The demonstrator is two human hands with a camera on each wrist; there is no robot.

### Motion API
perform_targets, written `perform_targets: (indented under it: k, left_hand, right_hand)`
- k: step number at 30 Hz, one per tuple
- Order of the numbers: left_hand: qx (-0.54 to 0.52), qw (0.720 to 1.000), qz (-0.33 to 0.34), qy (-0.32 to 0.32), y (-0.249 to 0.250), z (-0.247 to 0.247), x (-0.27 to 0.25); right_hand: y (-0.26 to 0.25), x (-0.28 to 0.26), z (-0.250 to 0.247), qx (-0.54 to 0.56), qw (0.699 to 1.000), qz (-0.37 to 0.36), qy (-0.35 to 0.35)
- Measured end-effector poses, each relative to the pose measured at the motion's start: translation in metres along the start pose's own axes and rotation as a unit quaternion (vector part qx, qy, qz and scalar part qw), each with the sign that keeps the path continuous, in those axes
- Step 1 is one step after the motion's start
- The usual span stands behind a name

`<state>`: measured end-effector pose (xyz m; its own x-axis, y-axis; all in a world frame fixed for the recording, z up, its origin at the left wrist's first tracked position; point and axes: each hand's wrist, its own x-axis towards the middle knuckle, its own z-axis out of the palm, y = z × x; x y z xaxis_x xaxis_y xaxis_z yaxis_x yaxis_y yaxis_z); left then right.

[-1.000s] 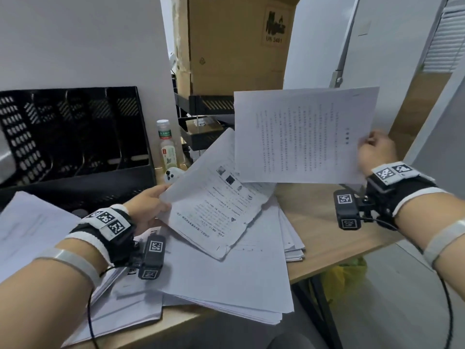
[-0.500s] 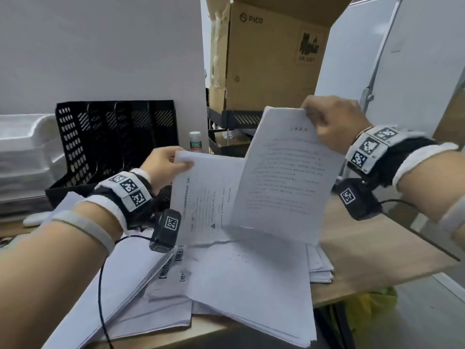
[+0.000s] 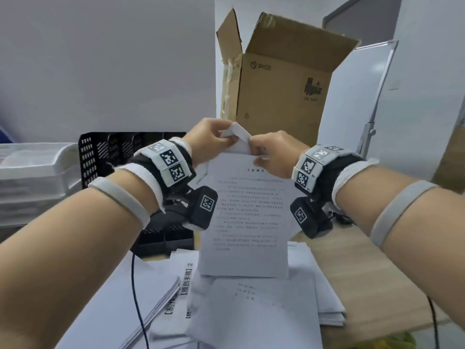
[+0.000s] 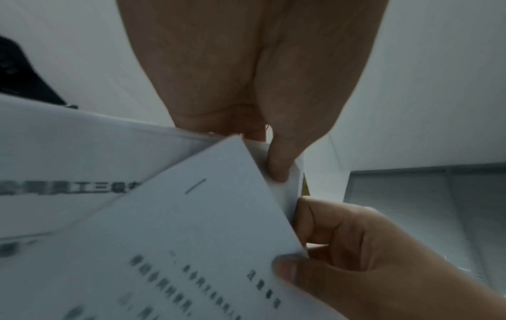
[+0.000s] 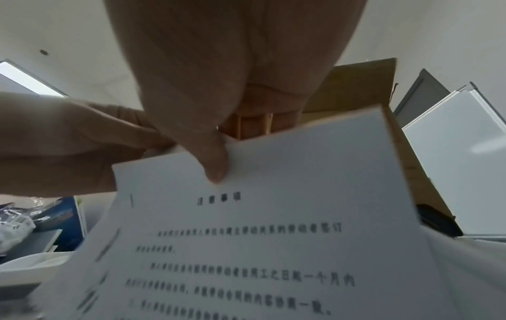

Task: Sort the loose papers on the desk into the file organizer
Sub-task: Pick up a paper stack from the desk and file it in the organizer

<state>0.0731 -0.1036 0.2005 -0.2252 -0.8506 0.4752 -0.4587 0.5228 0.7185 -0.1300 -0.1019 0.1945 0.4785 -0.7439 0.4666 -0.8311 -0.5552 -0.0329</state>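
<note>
Since a second ago, two separate sheets brought together at centre frame. Left hand (image 3: 210, 137) and right hand (image 3: 274, 153) both pinch the top edge of the held papers (image 3: 245, 217), hanging upright over the bench (image 3: 352, 273) pile (image 3: 251, 311). File organizer (image 3: 110, 149), left of centre, not yet reached; judged squaring up before filing.

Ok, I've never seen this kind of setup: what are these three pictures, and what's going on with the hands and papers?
No robot here: a person wears three cameras. The wide picture comes from the head; the two close ones look along each wrist. The left hand and right hand pinch the top edge of printed sheets, held upright with the bottom edge on loose papers on the wooden desk. Behind stand a black file organizer and an open PICO cardboard box. The squares on the wristbands are tracking markers.
</note>
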Motion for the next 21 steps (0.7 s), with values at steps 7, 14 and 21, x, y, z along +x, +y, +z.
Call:
perform_targets:
  k: [7,14,21]
  left_hand:
    - [-0.009,0.970,-0.029,0.239,-0.037,-0.012,-0.020]
    - [-0.147,0.972,-0.175,0.054,-0.100,0.006,-0.053]
    - [-0.077,0.983,-0.169,0.007,-0.112,0.020,-0.047]
  right_hand:
    - [0.024,-0.007,-0.003,0.070,0.989,0.066,0.109]
    - [0.041,-0.016,0.004,0.143,0.977,0.076,0.137]
    - [0.051,-0.023,0.019,0.185,0.968,0.091,0.146]
